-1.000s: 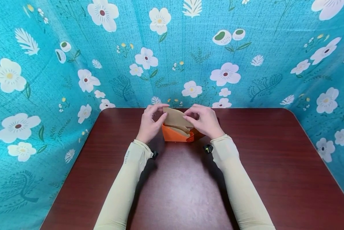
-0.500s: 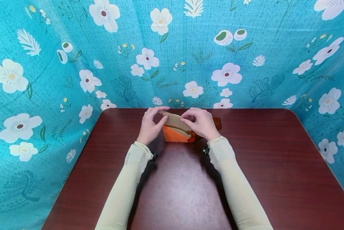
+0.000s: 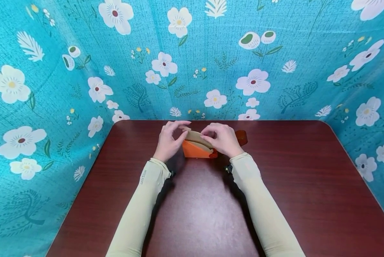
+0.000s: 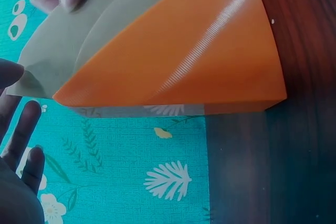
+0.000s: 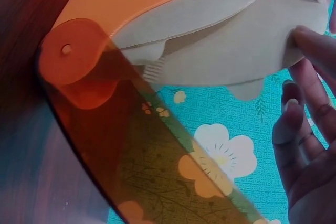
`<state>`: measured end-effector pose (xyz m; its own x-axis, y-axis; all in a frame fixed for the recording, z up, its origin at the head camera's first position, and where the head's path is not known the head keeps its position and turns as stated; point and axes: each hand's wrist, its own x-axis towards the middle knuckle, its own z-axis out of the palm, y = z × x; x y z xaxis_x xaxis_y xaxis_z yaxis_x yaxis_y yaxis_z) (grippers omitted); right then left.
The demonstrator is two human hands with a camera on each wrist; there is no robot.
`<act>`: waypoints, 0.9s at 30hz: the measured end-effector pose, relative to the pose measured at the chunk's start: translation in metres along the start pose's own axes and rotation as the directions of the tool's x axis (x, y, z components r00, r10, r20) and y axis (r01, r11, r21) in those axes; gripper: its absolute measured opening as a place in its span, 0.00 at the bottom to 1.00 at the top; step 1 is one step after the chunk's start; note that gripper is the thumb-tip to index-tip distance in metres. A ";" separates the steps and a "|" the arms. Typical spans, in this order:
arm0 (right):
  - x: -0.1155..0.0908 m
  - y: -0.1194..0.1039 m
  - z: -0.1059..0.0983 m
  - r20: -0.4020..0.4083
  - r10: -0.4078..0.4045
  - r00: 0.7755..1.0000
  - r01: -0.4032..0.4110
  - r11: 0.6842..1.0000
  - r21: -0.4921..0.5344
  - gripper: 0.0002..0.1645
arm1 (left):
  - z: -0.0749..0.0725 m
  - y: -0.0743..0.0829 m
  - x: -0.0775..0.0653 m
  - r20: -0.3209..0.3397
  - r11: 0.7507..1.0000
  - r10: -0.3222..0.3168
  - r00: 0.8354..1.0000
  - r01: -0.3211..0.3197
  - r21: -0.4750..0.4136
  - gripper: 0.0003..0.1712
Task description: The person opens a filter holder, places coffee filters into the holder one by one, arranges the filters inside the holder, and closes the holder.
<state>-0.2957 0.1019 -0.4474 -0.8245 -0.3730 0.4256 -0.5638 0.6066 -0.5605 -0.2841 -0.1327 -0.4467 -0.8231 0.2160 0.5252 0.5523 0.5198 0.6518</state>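
Note:
An orange filter box [image 3: 196, 151] stands near the table's back edge, its front sloping and its top uncovered. Brown paper coffee filters [image 3: 195, 136] stick up out of it, their rounded edges above the slanted rim. My left hand [image 3: 170, 141] pinches the filters' left corner between thumb and fingers. On the other side my right hand [image 3: 222, 139] pinches the upper edge, with the thumb on the near face in the left wrist view. A translucent orange lid [image 5: 142, 145] swings away from its round hinge [image 5: 73, 53] on the box. The filters' lower part is hidden inside.
The dark red wooden table [image 3: 288, 185] stretches out on both sides and in front. Right behind it hangs a blue flowered cloth [image 3: 192, 71], which also covers the left and right sides.
The coffee filters have sunk lower into the box. Both hands have come down a little with them, the right one also shifting left, so more of the lid shows behind it.

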 end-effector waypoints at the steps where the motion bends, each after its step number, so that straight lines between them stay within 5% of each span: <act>1: 0.001 0.000 0.000 0.001 -0.004 1.000 0.004 1.000 -0.004 0.05 | 0.000 0.000 0.000 0.000 1.000 0.000 1.000 0.000 0.003 0.18; 17: 0.001 0.002 0.012 0.055 0.019 0.998 -0.016 0.999 -0.040 0.04 | 0.004 -0.004 -0.009 0.030 0.997 -0.041 0.999 0.039 0.064 0.17; 27: 0.001 0.002 0.020 0.073 0.031 0.997 -0.024 0.995 -0.093 0.03 | 0.010 -0.009 -0.012 0.036 0.993 -0.002 0.999 -0.002 0.119 0.16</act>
<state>-0.2990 0.0891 -0.4620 -0.8429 -0.4043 0.3550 -0.5367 0.6783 -0.5018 -0.2804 -0.1318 -0.4637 -0.8283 0.2444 0.5041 0.5346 0.6139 0.5808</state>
